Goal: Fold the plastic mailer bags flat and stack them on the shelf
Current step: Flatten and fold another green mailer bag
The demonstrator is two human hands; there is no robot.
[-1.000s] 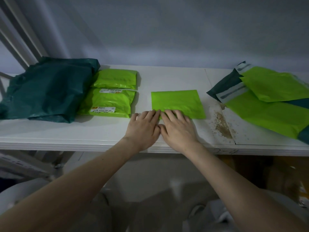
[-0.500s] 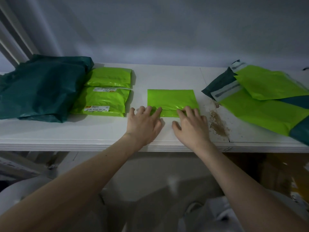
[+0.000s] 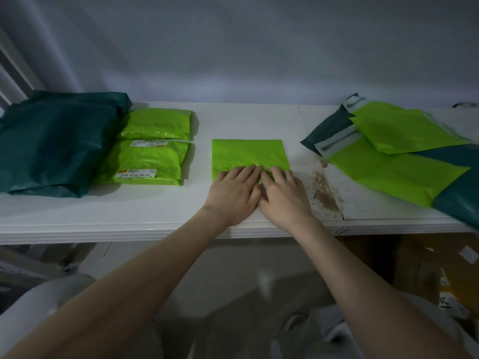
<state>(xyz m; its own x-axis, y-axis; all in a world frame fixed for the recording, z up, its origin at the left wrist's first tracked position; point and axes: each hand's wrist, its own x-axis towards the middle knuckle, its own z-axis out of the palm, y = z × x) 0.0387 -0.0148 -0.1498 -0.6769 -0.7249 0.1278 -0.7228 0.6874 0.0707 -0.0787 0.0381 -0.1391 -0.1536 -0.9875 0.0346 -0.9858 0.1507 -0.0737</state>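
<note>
A folded lime-green mailer bag (image 3: 248,154) lies flat in the middle of the white shelf (image 3: 155,211). My left hand (image 3: 234,194) and my right hand (image 3: 283,196) lie side by side, fingers straight, pressing down on the bag's near edge. Two folded green mailers with labels (image 3: 149,161) sit stacked to the left. To the right lies a loose heap of unfolded green and dark teal mailers (image 3: 396,161).
A large dark teal bag (image 3: 54,141) fills the shelf's left end. A brown worn patch (image 3: 324,190) marks the shelf beside a seam. The wall rises directly behind. Cardboard boxes (image 3: 440,275) stand below at the right.
My hands were apart on the bag's near edge half a second ago; they have slid back together at its middle, still pressing flat.
</note>
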